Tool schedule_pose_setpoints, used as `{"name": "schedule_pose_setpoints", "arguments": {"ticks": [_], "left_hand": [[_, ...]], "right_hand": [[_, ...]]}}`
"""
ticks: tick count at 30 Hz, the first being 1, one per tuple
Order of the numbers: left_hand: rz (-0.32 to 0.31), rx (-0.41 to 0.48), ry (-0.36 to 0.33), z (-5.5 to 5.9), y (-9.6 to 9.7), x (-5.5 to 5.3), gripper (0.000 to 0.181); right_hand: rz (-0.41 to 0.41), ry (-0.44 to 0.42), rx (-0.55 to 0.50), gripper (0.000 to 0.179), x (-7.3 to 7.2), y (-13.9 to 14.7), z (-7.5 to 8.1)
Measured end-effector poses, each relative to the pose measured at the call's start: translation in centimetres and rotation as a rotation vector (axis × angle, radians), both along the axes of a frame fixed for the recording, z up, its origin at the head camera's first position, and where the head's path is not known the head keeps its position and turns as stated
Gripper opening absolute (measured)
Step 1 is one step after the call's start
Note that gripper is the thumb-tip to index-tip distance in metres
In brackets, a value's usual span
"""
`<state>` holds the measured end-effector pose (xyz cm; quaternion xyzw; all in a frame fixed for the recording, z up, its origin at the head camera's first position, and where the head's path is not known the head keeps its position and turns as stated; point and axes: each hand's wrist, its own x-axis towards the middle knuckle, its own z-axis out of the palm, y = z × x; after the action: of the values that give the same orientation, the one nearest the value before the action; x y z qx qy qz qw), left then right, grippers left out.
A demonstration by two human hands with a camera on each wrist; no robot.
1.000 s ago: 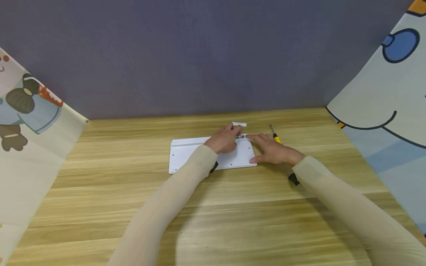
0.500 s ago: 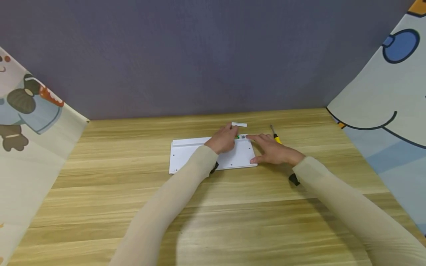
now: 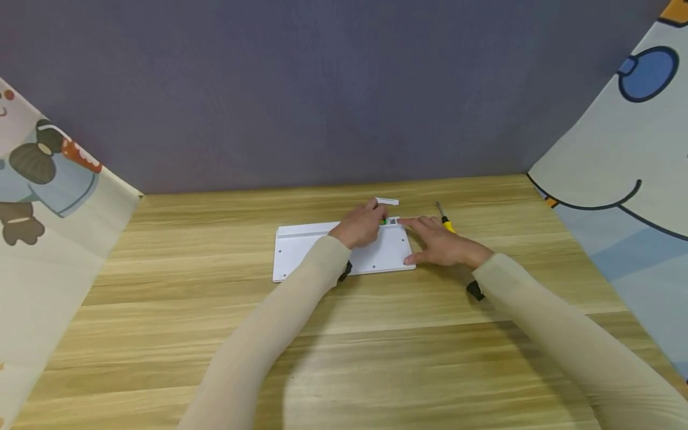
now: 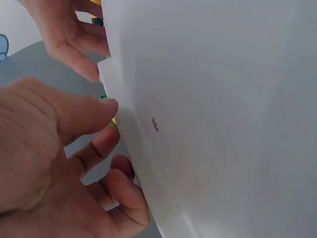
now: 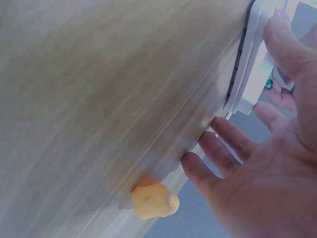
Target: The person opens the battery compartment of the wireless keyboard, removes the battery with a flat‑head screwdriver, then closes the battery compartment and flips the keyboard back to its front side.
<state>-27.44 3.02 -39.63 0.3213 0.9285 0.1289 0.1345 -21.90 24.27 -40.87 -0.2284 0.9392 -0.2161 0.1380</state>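
Note:
A white keyboard (image 3: 376, 254) lies face down on the wooden table, its back showing small screws. Along its far edge the battery compartment (image 3: 393, 221) is uncovered, with a green and yellow battery (image 5: 269, 85) at its opening. My left hand (image 3: 359, 227) reaches over the keyboard; in the left wrist view its thumb and forefinger pinch the battery, mostly hidden by the fingers. My right hand (image 3: 442, 243) steadies the keyboard's right end, thumb on the near corner and forefinger at the far corner, the other fingers extended on the table.
A white battery cover (image 3: 387, 201) lies just beyond the keyboard. To the right, partly behind my right hand, is a screwdriver (image 3: 447, 224) with a yellow and black handle. A dark grey panel (image 3: 333, 95) stands along the table's back edge.
My left fingers shift slightly at the battery compartment, where more of the green shows than a second ago. The right hand and the keyboard stay in place.

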Motion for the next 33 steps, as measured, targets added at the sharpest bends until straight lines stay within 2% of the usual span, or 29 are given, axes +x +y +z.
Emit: {"name": "schedule_pose_setpoints", "arguments": {"ticks": [9, 17, 21, 26, 30, 33], "left_hand": [[-0.037, 0.015, 0.025, 0.2, 0.1, -0.1, 0.03], [0.007, 0.012, 0.043, 0.1, 0.1, 0.0, 0.034], [0.056, 0.075, 0.003, 0.2, -0.2, 0.0, 0.035], [0.115, 0.236, -0.047, 1.0, -1.2, -0.4, 0.029], [0.195, 0.316, -0.017, 2.3, -3.2, -1.1, 0.023], [0.271, 0.329, 0.018, 3.1, -5.3, -1.8, 0.025]], "right_hand": [[-0.001, 0.013, 0.0, 0.09, 0.2, -0.1, 0.1], [-0.003, 0.011, -0.005, 0.089, 0.3, -0.1, 0.1], [-0.002, 0.006, -0.008, 0.089, 0.3, -0.2, 0.1], [-0.015, -0.006, 0.006, 0.089, 0.3, -0.3, 0.0], [-0.002, -0.002, -0.001, 0.088, 0.3, -0.3, 0.1], [0.006, 0.004, -0.013, 0.087, 0.4, -0.3, 0.3]]}}
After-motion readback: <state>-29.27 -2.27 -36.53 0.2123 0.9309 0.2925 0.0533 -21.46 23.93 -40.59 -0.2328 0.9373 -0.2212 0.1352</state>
